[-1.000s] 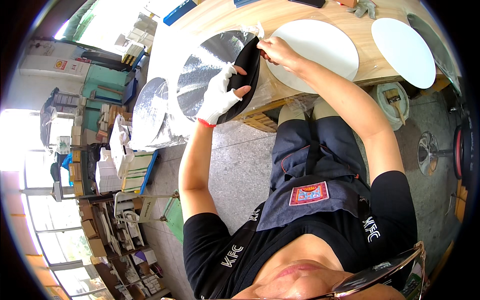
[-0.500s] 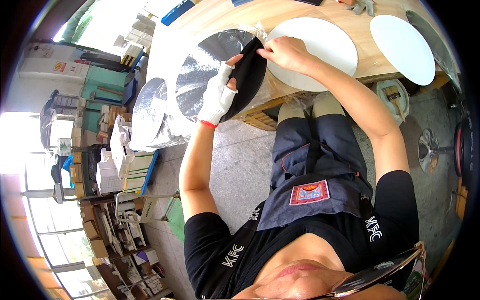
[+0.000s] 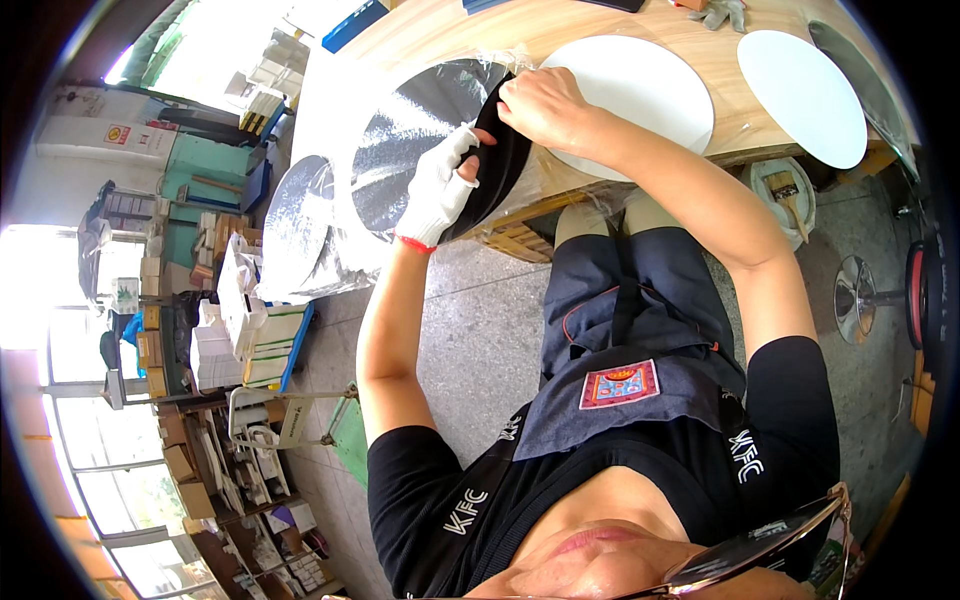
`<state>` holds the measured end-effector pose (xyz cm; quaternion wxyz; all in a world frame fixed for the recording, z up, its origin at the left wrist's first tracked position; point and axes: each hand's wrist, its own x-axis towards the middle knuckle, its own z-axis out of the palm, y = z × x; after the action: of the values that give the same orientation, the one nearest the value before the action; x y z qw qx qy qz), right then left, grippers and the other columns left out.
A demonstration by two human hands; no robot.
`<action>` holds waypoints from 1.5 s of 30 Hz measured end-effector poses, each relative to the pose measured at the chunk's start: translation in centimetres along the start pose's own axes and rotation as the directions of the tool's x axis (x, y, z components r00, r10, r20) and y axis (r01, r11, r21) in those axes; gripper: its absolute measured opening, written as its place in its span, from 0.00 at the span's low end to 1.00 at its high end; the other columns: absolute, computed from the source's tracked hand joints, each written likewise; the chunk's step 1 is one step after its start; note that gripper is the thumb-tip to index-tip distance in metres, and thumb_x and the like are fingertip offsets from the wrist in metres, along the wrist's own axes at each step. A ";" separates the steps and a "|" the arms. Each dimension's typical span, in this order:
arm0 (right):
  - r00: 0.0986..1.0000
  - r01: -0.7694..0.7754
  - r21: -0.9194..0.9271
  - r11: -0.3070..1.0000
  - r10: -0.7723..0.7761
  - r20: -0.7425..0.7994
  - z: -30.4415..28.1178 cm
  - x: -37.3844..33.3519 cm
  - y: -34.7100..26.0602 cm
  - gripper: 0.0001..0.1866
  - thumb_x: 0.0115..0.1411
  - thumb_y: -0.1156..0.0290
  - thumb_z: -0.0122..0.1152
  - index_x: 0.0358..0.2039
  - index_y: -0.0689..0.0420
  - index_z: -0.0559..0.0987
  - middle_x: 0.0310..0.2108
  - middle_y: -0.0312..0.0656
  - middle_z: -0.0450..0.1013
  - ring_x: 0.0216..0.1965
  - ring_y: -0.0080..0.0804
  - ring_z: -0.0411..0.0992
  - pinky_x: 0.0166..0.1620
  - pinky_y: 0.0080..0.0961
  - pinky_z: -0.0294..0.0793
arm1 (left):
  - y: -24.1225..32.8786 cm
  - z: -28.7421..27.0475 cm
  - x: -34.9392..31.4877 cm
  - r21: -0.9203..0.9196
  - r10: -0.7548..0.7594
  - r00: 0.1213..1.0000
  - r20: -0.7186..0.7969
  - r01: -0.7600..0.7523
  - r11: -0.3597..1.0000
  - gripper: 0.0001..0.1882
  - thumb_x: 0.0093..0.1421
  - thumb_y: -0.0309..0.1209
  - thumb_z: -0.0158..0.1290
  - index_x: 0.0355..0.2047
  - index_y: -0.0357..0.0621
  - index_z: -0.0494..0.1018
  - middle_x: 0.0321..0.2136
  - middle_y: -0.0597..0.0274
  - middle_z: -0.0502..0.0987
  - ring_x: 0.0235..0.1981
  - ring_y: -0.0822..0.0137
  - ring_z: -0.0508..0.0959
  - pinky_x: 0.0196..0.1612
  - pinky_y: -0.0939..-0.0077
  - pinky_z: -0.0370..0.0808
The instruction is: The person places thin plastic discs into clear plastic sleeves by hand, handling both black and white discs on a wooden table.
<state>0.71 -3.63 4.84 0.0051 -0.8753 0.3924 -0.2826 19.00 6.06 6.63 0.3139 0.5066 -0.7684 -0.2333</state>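
Observation:
A round, shiny silver-and-black disc (image 3: 395, 135) lies at the near left of the table. Along its right side runs a strip of black sheet (image 3: 508, 170). My left hand (image 3: 440, 185), in a white fingerless glove with a red cuff, grips that sheet between thumb and fingers. At the sheet's far right edge, the bare fingers of my right hand (image 3: 545, 108) are closed; the fingertips are partly hidden. Clear plastic film (image 3: 515, 58) is crumpled around the disc's edge. Just right of it, a large white disc (image 3: 645, 95) lies partly under my right forearm.
Another white disc (image 3: 803, 98) sits at the table's right edge beside a dark disc (image 3: 862, 92). A grey glove (image 3: 722, 14) lies at the back. Below the table edge stands a bucket with a brush (image 3: 788, 195). A film-covered silver disc (image 3: 300, 220) is at the left.
My right hand has shifted slightly left along the black sheet's edge. The raised black fold now looks narrower and lower, and my left fingers have curled in more.

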 end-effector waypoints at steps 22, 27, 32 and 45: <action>0.833 -0.533 0.819 0.212 0.304 0.463 1.9 -1.0 1.0 0.18 0.64 0.57 0.52 0.25 0.59 0.76 0.21 0.32 0.65 0.21 0.18 0.57 0.23 0.20 0.54 | -0.8 -0.3 -0.1 -0.072 -0.071 0.997 0.001 0.071 0.995 0.24 0.49 0.30 0.65 0.46 0.42 0.70 0.33 0.61 0.75 0.27 0.71 0.74 0.34 0.75 0.73; 0.822 -0.526 0.832 0.176 0.354 0.445 2.2 -1.0 1.0 0.18 0.59 0.61 0.55 0.21 0.62 0.79 0.21 0.39 0.73 0.25 0.26 0.67 0.31 0.25 0.68 | -1.0 -0.3 -0.1 -0.094 -0.069 0.998 -0.007 0.068 0.993 0.23 0.49 0.28 0.64 0.46 0.42 0.70 0.35 0.60 0.75 0.28 0.70 0.75 0.35 0.75 0.73; 0.852 -0.492 0.824 0.281 0.348 0.390 3.0 -1.0 1.6 0.19 0.60 0.59 0.54 0.21 0.61 0.80 0.22 0.41 0.75 0.26 0.28 0.71 0.34 0.28 0.69 | -1.7 -0.2 -0.1 -0.126 -0.083 0.997 0.004 0.083 0.989 0.23 0.52 0.32 0.60 0.48 0.43 0.70 0.36 0.59 0.76 0.31 0.69 0.75 0.39 0.73 0.73; 0.868 -0.494 0.756 0.430 0.305 0.393 2.0 -0.7 1.6 0.21 0.65 0.57 0.51 0.23 0.59 0.78 0.18 0.34 0.70 0.20 0.21 0.65 0.26 0.21 0.64 | -0.2 -0.8 -0.1 0.007 -0.103 0.993 0.061 0.103 0.995 0.17 0.60 0.37 0.50 0.47 0.44 0.73 0.30 0.58 0.75 0.29 0.67 0.74 0.39 0.72 0.72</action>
<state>0.22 -4.70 2.39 0.5283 -0.6673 0.4022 -0.3375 19.71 6.00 7.03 0.2768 0.5388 -0.7508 -0.2633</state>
